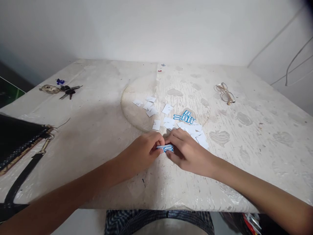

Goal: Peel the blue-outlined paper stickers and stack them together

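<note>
A small paper piece with blue-outlined rectangles [165, 148] is held between my two hands, low over the near middle of the table. My left hand [146, 147] pinches its left end with thumb and fingers. The right end is gripped by my right hand [184, 147], fingers curled over the top and thumb below. Just beyond my hands lie white paper slips [168, 123] with small writing. Another blue-outlined paper piece [187, 117] rests on them. More slips [202, 140] lie partly hidden behind my right hand.
Loose white slips [152, 111] are scattered farther left. Eyeglasses [224, 93] lie at the right, and keys [69, 90] at the far left. A black bag [22, 140] with a strap sits on the left edge. The table [97, 124] has a plastic cover and meets a wall.
</note>
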`<state>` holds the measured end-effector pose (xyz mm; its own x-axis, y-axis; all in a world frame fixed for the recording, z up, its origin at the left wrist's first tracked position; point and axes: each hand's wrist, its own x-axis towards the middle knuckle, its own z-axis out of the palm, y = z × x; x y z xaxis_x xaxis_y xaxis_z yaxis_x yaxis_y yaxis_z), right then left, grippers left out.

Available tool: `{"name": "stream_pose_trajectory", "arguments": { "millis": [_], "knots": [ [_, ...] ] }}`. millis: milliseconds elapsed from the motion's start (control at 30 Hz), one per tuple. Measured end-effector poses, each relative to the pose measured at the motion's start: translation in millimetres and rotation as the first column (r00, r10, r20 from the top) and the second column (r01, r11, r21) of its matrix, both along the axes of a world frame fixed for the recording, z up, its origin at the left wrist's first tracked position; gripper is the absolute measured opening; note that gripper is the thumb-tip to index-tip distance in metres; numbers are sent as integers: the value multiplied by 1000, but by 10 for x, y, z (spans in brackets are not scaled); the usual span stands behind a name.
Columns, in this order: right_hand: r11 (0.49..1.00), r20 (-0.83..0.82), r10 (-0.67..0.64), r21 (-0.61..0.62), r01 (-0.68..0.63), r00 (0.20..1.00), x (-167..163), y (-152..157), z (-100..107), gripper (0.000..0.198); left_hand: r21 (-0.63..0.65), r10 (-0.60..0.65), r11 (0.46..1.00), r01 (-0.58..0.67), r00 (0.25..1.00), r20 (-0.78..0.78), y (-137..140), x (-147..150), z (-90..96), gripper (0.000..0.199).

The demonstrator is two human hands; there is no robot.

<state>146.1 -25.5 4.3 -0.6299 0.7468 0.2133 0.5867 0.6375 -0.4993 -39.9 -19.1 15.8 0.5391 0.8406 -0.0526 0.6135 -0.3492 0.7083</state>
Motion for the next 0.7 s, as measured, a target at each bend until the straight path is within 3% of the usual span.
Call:
{"name": "stream_pose_trajectory", "arguments": {
  "millis": [200,433,700],
  "knots": [
    [998,-53,43,-43,-45,998,11,-7,3,15,-16,-25,1000,25,999,44,-10,-5,49,7],
    [979,-154,-18,-204,-14,988,53,-23,22,24,-86,1,996,5,997,72,-3,-31,61,6],
    [978,-166,-2,-206,-32,986,56,-49,20,28,-82,9,997,-5,999,54,-12,-18,67,11]
  ]
}}
